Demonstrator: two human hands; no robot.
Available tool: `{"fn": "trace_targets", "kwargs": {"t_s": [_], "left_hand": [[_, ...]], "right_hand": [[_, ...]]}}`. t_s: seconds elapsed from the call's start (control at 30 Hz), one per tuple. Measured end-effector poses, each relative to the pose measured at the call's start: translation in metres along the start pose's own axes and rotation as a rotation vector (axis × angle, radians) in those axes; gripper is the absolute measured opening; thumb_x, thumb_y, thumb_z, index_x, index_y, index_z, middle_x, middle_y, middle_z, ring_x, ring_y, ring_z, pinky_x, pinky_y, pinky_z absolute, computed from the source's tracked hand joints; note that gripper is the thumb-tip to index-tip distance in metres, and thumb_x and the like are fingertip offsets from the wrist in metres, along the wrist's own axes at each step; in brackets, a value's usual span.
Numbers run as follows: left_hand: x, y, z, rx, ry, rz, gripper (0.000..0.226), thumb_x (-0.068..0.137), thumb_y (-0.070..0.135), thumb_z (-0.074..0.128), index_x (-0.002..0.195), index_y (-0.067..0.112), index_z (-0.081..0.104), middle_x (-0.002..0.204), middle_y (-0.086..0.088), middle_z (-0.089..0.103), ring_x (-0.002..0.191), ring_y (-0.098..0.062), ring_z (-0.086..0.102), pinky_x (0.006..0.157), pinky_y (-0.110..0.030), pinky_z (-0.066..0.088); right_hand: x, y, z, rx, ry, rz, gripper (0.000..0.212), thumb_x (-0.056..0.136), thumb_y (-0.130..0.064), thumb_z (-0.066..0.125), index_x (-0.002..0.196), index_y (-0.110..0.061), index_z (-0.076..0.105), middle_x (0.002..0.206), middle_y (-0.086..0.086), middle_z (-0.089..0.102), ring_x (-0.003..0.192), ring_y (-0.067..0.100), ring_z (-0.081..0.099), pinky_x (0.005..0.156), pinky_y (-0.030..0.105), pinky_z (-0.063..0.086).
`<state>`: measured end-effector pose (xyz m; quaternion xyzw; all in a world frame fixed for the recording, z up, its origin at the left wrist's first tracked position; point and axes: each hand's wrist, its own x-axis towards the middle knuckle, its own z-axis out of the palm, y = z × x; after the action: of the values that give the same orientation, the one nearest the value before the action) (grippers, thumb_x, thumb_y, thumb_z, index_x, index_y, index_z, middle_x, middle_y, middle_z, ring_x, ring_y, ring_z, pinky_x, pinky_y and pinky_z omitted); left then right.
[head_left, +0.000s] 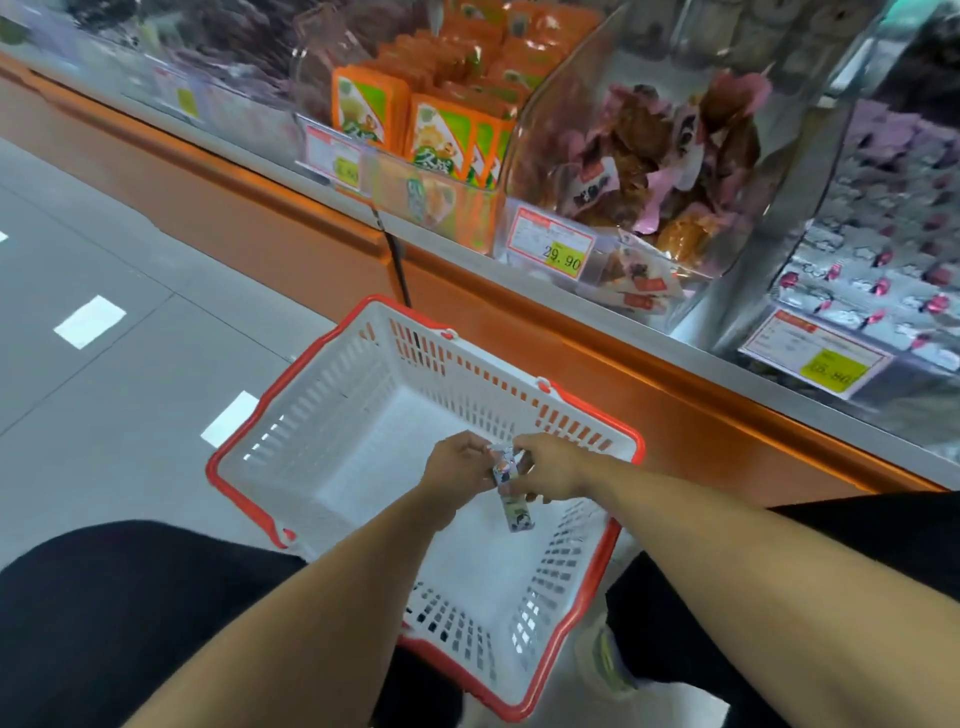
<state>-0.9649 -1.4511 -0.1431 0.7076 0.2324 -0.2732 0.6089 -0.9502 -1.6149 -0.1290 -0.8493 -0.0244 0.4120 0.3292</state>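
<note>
A white shopping basket with a red rim (244, 452) sits on the floor between my knees, and nothing lies on its bottom. Above its middle, my left hand (457, 467) and my right hand (553, 467) meet. Both pinch the top end of a small wrapped snack packet (511, 501) that hangs down between them, over the basket's inside. The packet is whitish with dark and green print; its details are blurred.
An orange-fronted display counter (597, 364) runs diagonally past the basket. On it stand clear bins of orange snack packs (447, 135), brown and pink wrapped snacks (665, 156) and small candies (883, 249), with price tags (553, 247). Grey tiled floor (104, 260) lies left.
</note>
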Motion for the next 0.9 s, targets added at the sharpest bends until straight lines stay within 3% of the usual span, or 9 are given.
{"fn": "trace_targets", "kwargs": {"t_s": [0.07, 0.17, 0.23, 0.33, 0.43, 0.53, 0.67, 0.8, 0.9], "left_hand": [[0.014, -0.021, 0.004, 0.031, 0.009, -0.055, 0.002, 0.092, 0.005, 0.066, 0.094, 0.004, 0.066, 0.103, -0.023, 0.071, 0.091, -0.034, 0.072, 0.09, -0.048, 0.059], [0.027, -0.058, -0.004, 0.249, -0.028, -0.155, 0.025, 0.094, 0.017, 0.067, 0.115, 0.004, 0.067, 0.11, -0.019, 0.069, 0.093, -0.031, 0.07, 0.087, -0.044, 0.057], [0.031, -0.077, -0.011, 0.409, -0.093, -0.212, 0.038, 0.092, 0.023, 0.073, 0.125, 0.006, 0.064, 0.117, -0.018, 0.068, 0.104, -0.032, 0.068, 0.072, -0.029, 0.055], [0.042, -0.093, -0.016, 0.471, -0.143, -0.238, 0.043, 0.089, 0.023, 0.076, 0.126, 0.007, 0.062, 0.114, -0.011, 0.069, 0.09, -0.025, 0.068, 0.046, -0.012, 0.041], [0.048, -0.092, -0.012, 0.539, -0.155, -0.183, 0.038, 0.09, 0.019, 0.073, 0.126, 0.01, 0.064, 0.121, -0.01, 0.07, 0.102, -0.025, 0.067, 0.065, -0.016, 0.048], [0.047, -0.086, -0.006, 0.574, -0.122, -0.117, 0.033, 0.09, 0.017, 0.073, 0.122, 0.01, 0.066, 0.12, -0.013, 0.071, 0.111, -0.029, 0.066, 0.086, -0.031, 0.052], [0.035, -0.058, 0.004, 0.569, -0.042, -0.032, 0.026, 0.089, 0.016, 0.071, 0.115, 0.014, 0.069, 0.112, -0.009, 0.073, 0.096, -0.025, 0.066, 0.076, -0.026, 0.05], [0.002, -0.007, 0.022, 0.617, -0.039, 0.222, 0.018, 0.093, 0.012, 0.06, 0.106, 0.011, 0.072, 0.111, -0.009, 0.072, 0.104, -0.027, 0.066, 0.089, -0.033, 0.053], [-0.028, 0.034, 0.032, 0.512, 0.042, 0.428, 0.022, 0.092, 0.008, 0.059, 0.085, 0.028, 0.065, 0.091, 0.0, 0.069, 0.092, -0.021, 0.065, 0.077, -0.026, 0.045]], "right_hand": [[0.019, 0.009, 0.013, -0.048, 0.029, 0.078, 0.034, 0.088, -0.021, 0.077, 0.114, -0.007, 0.061, 0.107, 0.014, 0.067, 0.093, 0.032, 0.066, 0.081, 0.041, 0.056], [0.047, 0.021, 0.032, -0.037, 0.116, 0.237, 0.027, 0.092, -0.017, 0.069, 0.114, -0.009, 0.055, 0.111, 0.014, 0.06, 0.098, 0.029, 0.06, 0.076, 0.032, 0.048], [0.065, 0.025, 0.042, 0.093, 0.192, 0.348, 0.024, 0.093, -0.015, 0.067, 0.11, -0.011, 0.05, 0.108, 0.012, 0.056, 0.095, 0.026, 0.056, 0.074, 0.03, 0.043], [0.087, 0.028, 0.059, 0.288, 0.221, 0.495, 0.041, 0.092, -0.013, 0.069, 0.128, -0.003, 0.051, 0.128, 0.014, 0.06, 0.115, 0.033, 0.06, 0.089, 0.034, 0.049], [0.096, 0.029, 0.073, 0.377, 0.258, 0.527, 0.045, 0.098, -0.013, 0.057, 0.14, -0.003, 0.046, 0.142, 0.019, 0.054, 0.126, 0.036, 0.056, 0.102, 0.037, 0.047], [0.089, 0.023, 0.071, 0.304, 0.266, 0.493, 0.05, 0.1, -0.014, 0.053, 0.148, -0.006, 0.041, 0.152, 0.016, 0.045, 0.137, 0.033, 0.047, 0.11, 0.035, 0.04], [0.062, 0.009, 0.041, 0.131, 0.244, 0.373, 0.047, 0.1, -0.008, 0.053, 0.146, -0.006, 0.045, 0.151, 0.015, 0.046, 0.137, 0.032, 0.047, 0.109, 0.034, 0.042], [0.019, -0.015, -0.003, -0.003, 0.227, 0.195, 0.04, 0.1, -0.005, 0.053, 0.14, -0.007, 0.055, 0.146, 0.012, 0.052, 0.131, 0.029, 0.051, 0.1, 0.028, 0.046], [-0.03, -0.041, -0.037, -0.064, 0.307, 0.02, 0.021, 0.1, -0.013, 0.055, 0.11, -0.008, 0.073, 0.123, 0.013, 0.068, 0.117, 0.03, 0.06, 0.089, 0.033, 0.049]]}}
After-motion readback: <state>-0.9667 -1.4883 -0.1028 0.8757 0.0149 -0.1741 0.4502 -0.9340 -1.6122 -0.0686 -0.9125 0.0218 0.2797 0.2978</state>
